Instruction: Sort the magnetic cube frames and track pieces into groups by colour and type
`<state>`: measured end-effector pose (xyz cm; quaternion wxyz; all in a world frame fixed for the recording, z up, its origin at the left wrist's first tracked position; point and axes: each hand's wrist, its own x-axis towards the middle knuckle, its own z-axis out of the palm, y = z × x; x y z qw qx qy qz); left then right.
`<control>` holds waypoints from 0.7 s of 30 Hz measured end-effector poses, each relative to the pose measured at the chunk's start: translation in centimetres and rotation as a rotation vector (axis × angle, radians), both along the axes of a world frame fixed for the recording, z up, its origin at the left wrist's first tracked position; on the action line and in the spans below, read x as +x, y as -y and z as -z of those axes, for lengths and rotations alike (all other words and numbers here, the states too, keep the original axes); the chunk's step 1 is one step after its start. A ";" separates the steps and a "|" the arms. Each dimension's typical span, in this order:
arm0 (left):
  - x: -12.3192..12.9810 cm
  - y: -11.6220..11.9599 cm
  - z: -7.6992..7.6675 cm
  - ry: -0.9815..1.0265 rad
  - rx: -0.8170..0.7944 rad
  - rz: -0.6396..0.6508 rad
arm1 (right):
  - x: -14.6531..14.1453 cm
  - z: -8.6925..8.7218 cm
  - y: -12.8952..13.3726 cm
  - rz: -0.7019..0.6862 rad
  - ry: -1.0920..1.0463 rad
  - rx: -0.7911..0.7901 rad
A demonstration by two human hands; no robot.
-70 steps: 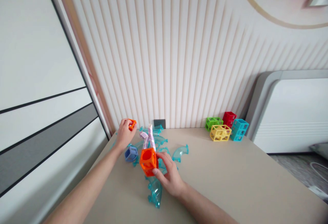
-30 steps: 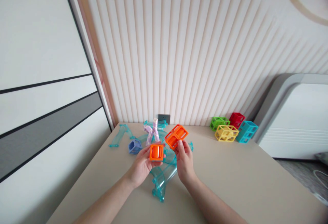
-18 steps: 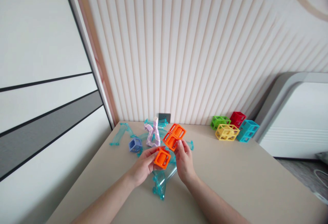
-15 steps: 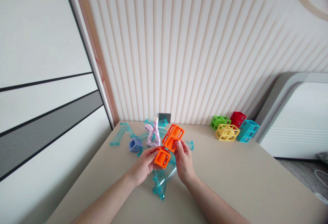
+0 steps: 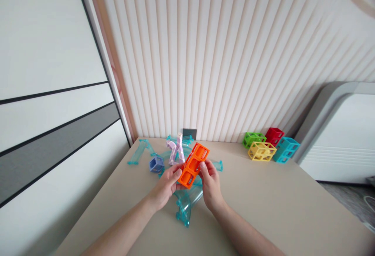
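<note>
Above the table, both hands grip a row of orange cube blocks (image 5: 193,163) joined end to end and tilted up to the right. My left hand (image 5: 167,183) is closed on the lower end, thumb on its near side. My right hand (image 5: 210,181) pinches the middle and upper part from the right. Beneath the hands lie clear teal track pieces (image 5: 183,208), partly hidden by the orange blocks. Just left of the blocks stands a pale purple zigzag piece (image 5: 176,151). A blue hollow cube block (image 5: 156,164) rests on the table left of it.
At the right back stand a green block (image 5: 253,139), a yellow block (image 5: 261,151), a red block (image 5: 274,136) and a teal block (image 5: 286,149). Another clear teal track piece (image 5: 138,152) lies at the left back. The ribbed wall (image 5: 187,60) borders the table (image 5: 252,201) behind.
The single orange cube in my left hand and the orange pair in my right hand have come together into one straight row. My hands remain nearly in place.
</note>
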<state>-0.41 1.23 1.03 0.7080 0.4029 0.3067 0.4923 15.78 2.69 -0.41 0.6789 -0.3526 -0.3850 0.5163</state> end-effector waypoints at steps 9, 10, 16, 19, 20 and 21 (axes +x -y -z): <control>0.3 -0.2 -0.3 -0.019 0.001 -0.125 | -0.3 -0.3 0.3 -0.043 0.132 0.089; 0.3 -0.2 -0.5 0.023 0.001 -0.123 | -0.3 -0.1 0.2 -0.043 0.149 0.085; 0.3 0.0 -1.1 0.118 0.049 -0.183 | -0.1 0.4 0.3 -0.147 0.353 0.157; 0.3 0.2 -1.1 0.083 0.094 -0.189 | 0.0 0.0 0.6 -0.136 0.427 0.198; 0.2 0.2 -1.0 0.055 0.119 -0.190 | 0.0 -0.1 0.7 -0.126 0.446 0.209; 0.1 0.2 -0.9 0.016 0.150 -0.196 | 0.1 -0.2 0.8 -0.118 0.463 0.223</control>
